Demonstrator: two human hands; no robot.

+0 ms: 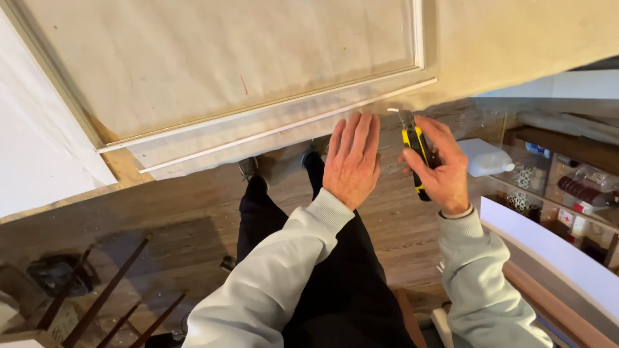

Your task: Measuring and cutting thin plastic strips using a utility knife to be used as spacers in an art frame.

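Note:
My right hand grips a yellow and black utility knife, its blade tip up against the lower edge of a pale panelled door covered with paper. My left hand is flat with fingers together, reaching toward the same lower edge just left of the knife. It holds nothing. A loose strip of paper runs along the door's bottom rail. Both arms wear light grey sleeves. Below them I see my dark trousers and shoes on the floor.
A wooden plank floor lies below. A white plastic jug and a shelf with small items stand at the right. A white board leans at lower right. Dark wooden slats lie at lower left.

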